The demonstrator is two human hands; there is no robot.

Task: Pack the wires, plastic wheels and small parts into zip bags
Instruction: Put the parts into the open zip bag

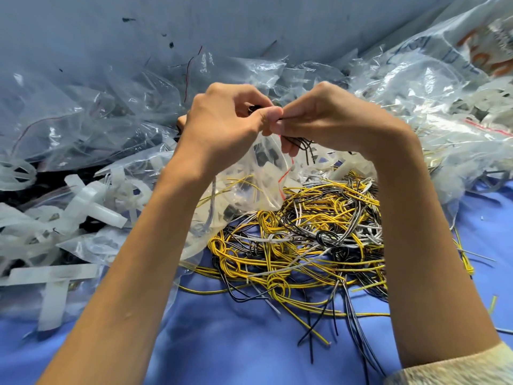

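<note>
- Zip bag (pixel 266 173): small, clear, red line at the mouth. It hangs in the air from both hands, above the desk (pixel 236 343). Dark small parts and pale plastic show through its wall.
- Left hand (pixel 222 118): fingers curled, thumb and fingers clamped on the bag's mouth edge.
- Right hand (pixel 327 120): pinched on a thin bundle of black wires (pixel 304 144) right at the bag's mouth; the loop ends hang just beside the bag, outside it.
- Step, as judged: feeding the black wires into the bag.
- To do it well: hold the mouth wide with the left hand, lead with the folded end, and push it below the red line so no strand crosses the seal.
- Risk: a springy loop popping out.
- Wire pile (pixel 305 240), yellow, black and white, lies on the desk below the bag.
- White plastic pieces (pixel 88 201) lie well left of the bag.
</note>
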